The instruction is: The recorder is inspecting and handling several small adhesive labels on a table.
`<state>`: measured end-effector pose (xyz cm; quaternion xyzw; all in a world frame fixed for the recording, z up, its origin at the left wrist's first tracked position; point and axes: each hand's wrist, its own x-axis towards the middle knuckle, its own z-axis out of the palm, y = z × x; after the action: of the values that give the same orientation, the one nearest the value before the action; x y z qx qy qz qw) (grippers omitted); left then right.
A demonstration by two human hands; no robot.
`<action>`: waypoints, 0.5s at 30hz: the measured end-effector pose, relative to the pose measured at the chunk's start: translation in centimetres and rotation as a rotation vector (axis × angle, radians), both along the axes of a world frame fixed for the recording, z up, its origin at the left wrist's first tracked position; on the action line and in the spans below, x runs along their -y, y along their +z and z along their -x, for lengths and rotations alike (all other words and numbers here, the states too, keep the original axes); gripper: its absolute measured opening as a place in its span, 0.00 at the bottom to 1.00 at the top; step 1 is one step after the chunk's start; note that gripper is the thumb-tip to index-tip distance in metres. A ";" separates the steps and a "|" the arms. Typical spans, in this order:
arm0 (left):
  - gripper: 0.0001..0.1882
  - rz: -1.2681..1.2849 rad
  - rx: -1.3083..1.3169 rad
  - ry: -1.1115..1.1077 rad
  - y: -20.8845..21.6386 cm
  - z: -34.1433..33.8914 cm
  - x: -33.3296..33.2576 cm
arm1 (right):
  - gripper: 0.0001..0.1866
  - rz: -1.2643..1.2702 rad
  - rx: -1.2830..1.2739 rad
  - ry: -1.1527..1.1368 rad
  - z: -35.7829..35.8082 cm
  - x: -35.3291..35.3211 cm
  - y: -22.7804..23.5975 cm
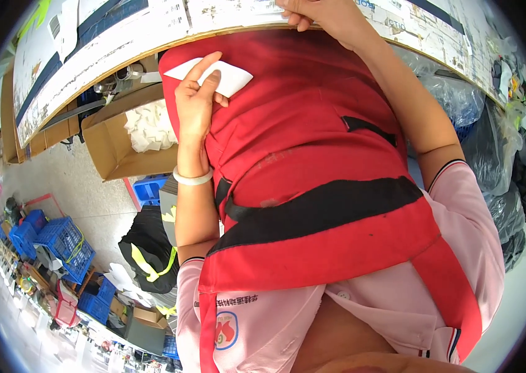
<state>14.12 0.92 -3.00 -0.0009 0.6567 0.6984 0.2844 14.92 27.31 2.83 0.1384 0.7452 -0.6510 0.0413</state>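
Note:
My left hand (pixel 193 104), with a pale bangle on its wrist, is closed on a white piece of paper (pixel 233 78), held in front of my red apron (pixel 294 93). The piece has pointed corners and passes behind the fingers. At the top of the view, my right hand (pixel 326 17) rests at the near edge of the worktable (pixel 228 15). Its fingers are curled together, partly cut off by the frame, and whatever they pinch is hidden.
Left below the table stands an open cardboard box (pixel 110 140) with crumpled white scraps (pixel 151 126). Blue plastic crates (pixel 64 248) and a black garment (pixel 151 248) with yellow-green strips are farther left. Clear and dark plastic bags (pixel 493 149) crowd the right side.

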 end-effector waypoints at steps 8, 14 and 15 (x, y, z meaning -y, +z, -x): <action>0.15 -0.078 0.060 -0.008 -0.4 0.4 0.1 | 0.07 0.016 0.104 0.052 0.6 0.1 0.0; 0.15 -0.098 0.051 -0.006 -0.6 0.3 0.0 | 0.08 0.013 0.123 0.031 0.9 -0.1 -0.7; 0.15 -0.097 0.052 -0.007 -0.6 0.3 0.0 | 0.08 0.008 0.132 0.023 1.0 -0.1 -0.6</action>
<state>13.79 0.93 -3.62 -0.0028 0.6146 0.7281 0.3035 13.96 27.39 2.20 0.1724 0.7399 -0.6427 0.0983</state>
